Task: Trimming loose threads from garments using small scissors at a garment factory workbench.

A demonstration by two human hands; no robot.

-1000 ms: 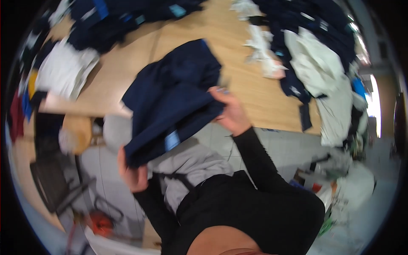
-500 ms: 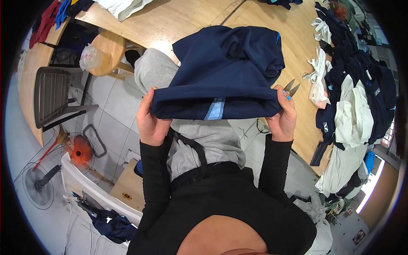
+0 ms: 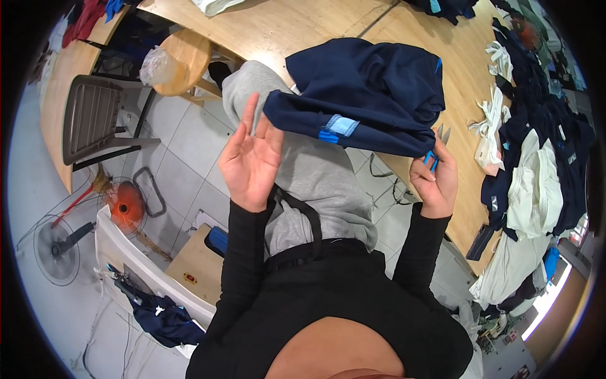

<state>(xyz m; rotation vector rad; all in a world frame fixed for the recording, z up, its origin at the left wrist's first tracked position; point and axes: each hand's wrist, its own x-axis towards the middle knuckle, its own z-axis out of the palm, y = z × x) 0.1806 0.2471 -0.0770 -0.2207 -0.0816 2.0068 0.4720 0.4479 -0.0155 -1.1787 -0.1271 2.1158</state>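
Note:
A dark navy garment (image 3: 379, 82) lies on the near edge of the wooden table and over my lap. Its folded open edge faces me, with a light blue patch (image 3: 343, 125) and a brighter blue bit beside it. My left hand (image 3: 254, 158) is open at the left end of that edge, palm showing and fingers stretched. At the right end, the fingers of my right hand (image 3: 440, 174) are curled around small blue-handled snips (image 3: 444, 135), blades pointing away from me. That hand touches the garment's corner; whether it also pinches the cloth is partly hidden.
The wooden table (image 3: 303, 25) carries white strips (image 3: 489, 123) and a heap of navy and white garments (image 3: 536, 170) at the right. On the left stand a stool (image 3: 189, 60) with a plastic bag, a chair (image 3: 95, 120), fans (image 3: 123, 205) and a white-edged bin (image 3: 154, 265).
My left hand has let go of the garment's edge and opened. The edge has dropped into a slant and closed up. The view has shifted slightly.

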